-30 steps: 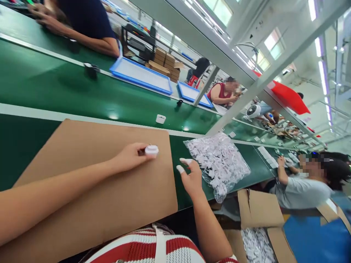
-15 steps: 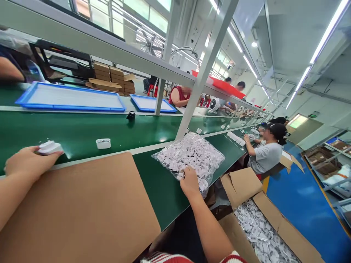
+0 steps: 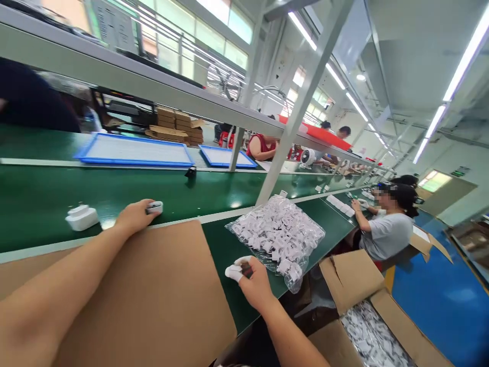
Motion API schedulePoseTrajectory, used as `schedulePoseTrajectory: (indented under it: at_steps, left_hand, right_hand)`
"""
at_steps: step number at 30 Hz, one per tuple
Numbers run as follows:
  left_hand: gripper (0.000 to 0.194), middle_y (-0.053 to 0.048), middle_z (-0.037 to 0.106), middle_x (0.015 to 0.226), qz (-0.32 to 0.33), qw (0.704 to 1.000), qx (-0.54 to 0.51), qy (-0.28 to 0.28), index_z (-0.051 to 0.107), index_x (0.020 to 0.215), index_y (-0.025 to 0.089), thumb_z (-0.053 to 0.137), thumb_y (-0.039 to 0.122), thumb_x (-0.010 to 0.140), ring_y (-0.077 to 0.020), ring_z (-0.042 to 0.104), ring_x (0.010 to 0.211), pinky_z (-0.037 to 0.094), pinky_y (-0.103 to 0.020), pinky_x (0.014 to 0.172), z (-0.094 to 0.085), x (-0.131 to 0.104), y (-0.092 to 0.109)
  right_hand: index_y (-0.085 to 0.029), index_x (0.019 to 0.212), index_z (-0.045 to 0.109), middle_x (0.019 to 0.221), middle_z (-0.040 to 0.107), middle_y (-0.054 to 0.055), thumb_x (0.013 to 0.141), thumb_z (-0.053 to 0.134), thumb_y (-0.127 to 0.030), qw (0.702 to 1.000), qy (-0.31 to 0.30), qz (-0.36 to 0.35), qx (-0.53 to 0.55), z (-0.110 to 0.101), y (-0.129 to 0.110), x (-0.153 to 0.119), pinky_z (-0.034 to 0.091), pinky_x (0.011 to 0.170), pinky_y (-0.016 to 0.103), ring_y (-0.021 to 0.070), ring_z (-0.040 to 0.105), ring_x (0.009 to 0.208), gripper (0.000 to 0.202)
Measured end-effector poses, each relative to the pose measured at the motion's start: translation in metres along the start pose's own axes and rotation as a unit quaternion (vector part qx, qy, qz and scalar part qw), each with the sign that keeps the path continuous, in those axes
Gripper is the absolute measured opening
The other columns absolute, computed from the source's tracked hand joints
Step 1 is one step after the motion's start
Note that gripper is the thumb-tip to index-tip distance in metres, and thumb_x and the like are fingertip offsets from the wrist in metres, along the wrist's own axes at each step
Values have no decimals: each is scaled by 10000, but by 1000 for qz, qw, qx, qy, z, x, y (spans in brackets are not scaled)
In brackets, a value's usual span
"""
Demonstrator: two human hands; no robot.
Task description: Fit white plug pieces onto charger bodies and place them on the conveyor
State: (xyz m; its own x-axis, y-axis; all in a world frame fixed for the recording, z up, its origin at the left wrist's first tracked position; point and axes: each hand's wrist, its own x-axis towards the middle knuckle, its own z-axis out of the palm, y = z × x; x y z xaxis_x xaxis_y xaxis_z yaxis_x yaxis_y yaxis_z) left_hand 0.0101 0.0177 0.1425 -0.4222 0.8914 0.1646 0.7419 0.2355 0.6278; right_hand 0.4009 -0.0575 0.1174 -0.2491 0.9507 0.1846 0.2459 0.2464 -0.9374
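Observation:
On the green belt, my left hand [image 3: 134, 216] is closed with fingers and thumb on a small white open-topped housing [image 3: 155, 207]. A white plug adapter [image 3: 82, 217] stands on the belt to the left of that hand, its pins upward. My right hand [image 3: 254, 280] pinches a small white piece [image 3: 234, 271] over the green bench, just in front of a clear plastic bag [image 3: 280, 232] full of white parts. Fingertips of the right hand look covered in white. What lies between its fingers is partly hidden.
A large cardboard sheet [image 3: 153, 295] covers the bench front. Blue-rimmed trays [image 3: 137, 150] lie beyond the belt, near a small black object [image 3: 190, 172]. A slanted metal post [image 3: 294, 120] rises behind the bag. An open carton [image 3: 351, 278] and a seated person [image 3: 389, 219] are at right.
My left hand has let go of the plug adapter and moved right to the white housing. My right hand has come away from the bag toward me with a white piece. The view has shifted.

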Motion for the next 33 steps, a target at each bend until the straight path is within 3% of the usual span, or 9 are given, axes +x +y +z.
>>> schedulePoseTrajectory:
  at_steps: [3, 6, 10, 13, 16, 22, 26, 29, 33]
  left_hand:
    - [359, -91, 698, 1019, -1, 1000, -7, -2, 615, 1059, 140, 592, 395, 808, -288, 629, 967, 457, -320, 778, -1, -13, 9]
    - [374, -120, 676, 1168, 22, 999, -46, -14, 647, 1060, 135, 608, 403, 802, -273, 629, 1019, 471, -319, 834, 9, -38, 21]
    - [421, -67, 704, 1095, 75, 987, -120, -76, 680, 1072, 183, 635, 499, 798, -257, 648, 921, 496, -323, 792, 26, -104, 36]
    - [323, -65, 707, 968, 134, 977, -130, -104, 688, 965, 209, 619, 485, 812, -277, 639, 925, 493, -358, 800, 33, -156, 41]
    - [281, -76, 698, 941, 142, 977, -123, -101, 678, 943, 207, 615, 454, 826, -287, 628, 953, 489, -385, 837, 37, -185, 37]
    - [417, -96, 694, 1145, 130, 970, -190, -82, 664, 1120, 199, 706, 451, 790, -297, 613, 1081, 481, -404, 945, 43, -186, 15]
    - [297, -73, 713, 990, 151, 963, -202, -98, 702, 991, 196, 671, 454, 847, -272, 622, 967, 474, -380, 864, 48, -182, 11]
    - [316, -68, 719, 1013, 147, 963, -207, -89, 704, 1022, 195, 709, 443, 826, -265, 625, 966, 468, -370, 859, 51, -181, 11]
    - [303, -60, 718, 1043, 156, 957, -231, -82, 705, 1052, 203, 714, 417, 838, -249, 624, 986, 470, -346, 865, 51, -181, 10]
  right_hand:
    - [-204, 897, 727, 792, 740, 34, 662, 893, -413, 991, -5, 88, 102, 1, 0, 4, 422, 537, 261, 164, 624, 641, 356]
    - [-181, 977, 764, 768, 740, 50, 656, 880, -467, 978, -33, 132, 160, 7, -7, 16, 396, 515, 251, 149, 597, 601, 446]
    - [-184, 883, 782, 817, 749, 49, 630, 874, -475, 967, -91, 133, 198, 29, -23, 41, 403, 545, 237, 129, 576, 639, 396]
    - [-204, 853, 775, 857, 748, 37, 598, 879, -472, 955, -137, 141, 223, 52, -33, 58, 402, 554, 237, 122, 556, 646, 384]
    - [-202, 844, 773, 835, 737, 29, 617, 865, -463, 944, -177, 139, 242, 74, -39, 66, 407, 570, 246, 114, 531, 629, 358]
    - [-199, 965, 766, 897, 751, 50, 676, 841, -422, 967, -162, 100, 170, 99, -28, 57, 430, 578, 251, 143, 607, 713, 373]
    - [-198, 1030, 733, 904, 760, 65, 691, 824, -398, 979, -124, 81, 141, 95, -18, 55, 478, 588, 275, 159, 644, 711, 404]
    - [-199, 1024, 711, 951, 766, 80, 714, 819, -399, 977, -149, 86, 128, 88, -16, 57, 461, 551, 257, 178, 679, 764, 385]
    - [-208, 1009, 696, 1017, 753, 68, 754, 804, -350, 977, -189, 6, 100, 85, -22, 54, 549, 736, 314, 199, 700, 898, 311]
